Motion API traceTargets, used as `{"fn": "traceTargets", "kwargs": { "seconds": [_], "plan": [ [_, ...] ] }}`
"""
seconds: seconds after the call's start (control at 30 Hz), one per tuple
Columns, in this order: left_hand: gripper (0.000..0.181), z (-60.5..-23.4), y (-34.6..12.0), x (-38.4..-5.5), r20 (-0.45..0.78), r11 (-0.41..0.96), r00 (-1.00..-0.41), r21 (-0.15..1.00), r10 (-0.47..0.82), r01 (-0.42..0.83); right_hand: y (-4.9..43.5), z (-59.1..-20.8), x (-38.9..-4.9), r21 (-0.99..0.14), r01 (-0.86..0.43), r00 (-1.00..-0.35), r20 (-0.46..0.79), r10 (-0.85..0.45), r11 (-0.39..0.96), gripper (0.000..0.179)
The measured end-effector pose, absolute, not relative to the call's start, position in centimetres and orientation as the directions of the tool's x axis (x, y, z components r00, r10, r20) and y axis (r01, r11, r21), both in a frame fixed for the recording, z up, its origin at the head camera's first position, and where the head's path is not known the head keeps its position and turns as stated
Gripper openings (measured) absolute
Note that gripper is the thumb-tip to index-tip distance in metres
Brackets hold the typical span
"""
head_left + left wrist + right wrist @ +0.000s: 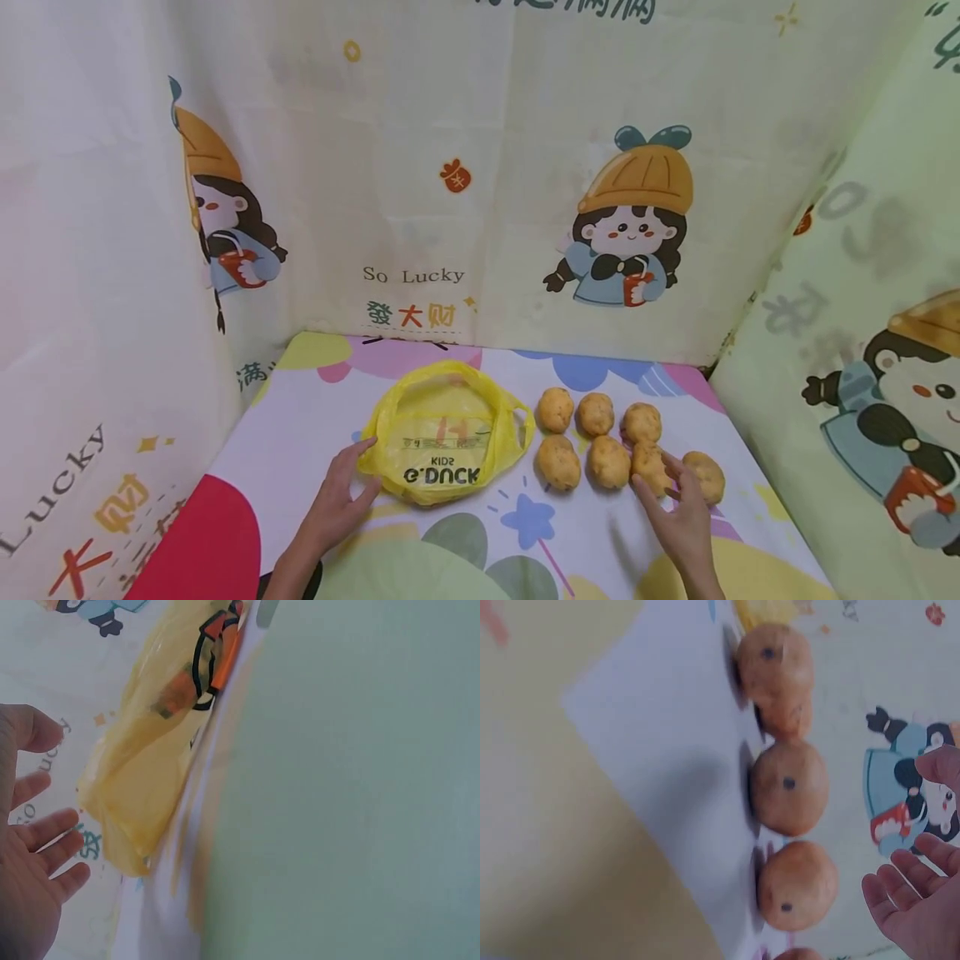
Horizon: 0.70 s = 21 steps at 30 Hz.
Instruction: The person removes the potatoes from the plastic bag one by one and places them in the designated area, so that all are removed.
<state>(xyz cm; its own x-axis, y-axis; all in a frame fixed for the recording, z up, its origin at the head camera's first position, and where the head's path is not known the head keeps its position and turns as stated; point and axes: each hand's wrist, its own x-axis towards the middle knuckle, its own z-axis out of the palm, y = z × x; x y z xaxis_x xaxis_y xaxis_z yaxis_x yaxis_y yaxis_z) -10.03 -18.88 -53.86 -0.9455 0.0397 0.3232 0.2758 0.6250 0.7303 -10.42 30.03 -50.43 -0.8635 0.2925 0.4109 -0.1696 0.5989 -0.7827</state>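
A yellow plastic bag (446, 467) lies on the table with its mouth spread wide and "G.DUCK KIDS" printed upside down on it. My left hand (347, 492) is beside the bag's left edge, fingers loosely spread; in the left wrist view the hand (37, 847) appears apart from the yellow plastic (142, 795). Several potatoes stand in two rows right of the bag. Over the front row hovers my right hand (678, 512), its fingertips overlapping a potato (649, 467) and the rightmost potato (705, 477). The right wrist view shows that hand (922, 892) with nothing between its fingers.
A patterned cloth (532, 521) with a blue star covers the table. Printed fabric walls (495, 208) enclose it at the back, left and right. The back-row potatoes (596, 414) stand close behind the front ones.
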Motion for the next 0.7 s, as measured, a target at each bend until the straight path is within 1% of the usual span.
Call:
{"fn": "traceTargets", "kwargs": {
  "seconds": [0.2, 0.43, 0.53, 0.7],
  "plan": [
    [0.057, -53.2, -18.3, -9.3, 0.395, 0.642, -0.918, 0.697, 0.026, 0.319, 27.2, -50.2, -9.1, -0.778, -0.229, -0.865, 0.438, 0.244, 0.586, 0.058],
    [0.055, -52.1, -17.3, -8.5, 0.493, 0.662, -0.87, 0.641, 0.033, 0.388, 24.4, -49.8, -8.0, -0.802, -0.21, -0.91, 0.369, 0.188, 0.56, 0.059],
    [0.055, -51.7, -16.8, -8.4, 0.518, 0.669, -0.854, 0.621, 0.041, 0.409, 23.4, -49.7, -8.0, -0.806, -0.212, -0.918, 0.358, 0.169, 0.552, 0.059],
    [0.056, -51.0, -15.9, -8.7, 0.539, 0.656, -0.841, 0.619, 0.044, 0.431, 22.0, -49.5, -7.9, -0.787, -0.279, -0.904, 0.409, 0.126, 0.55, 0.057]
  ]
}}
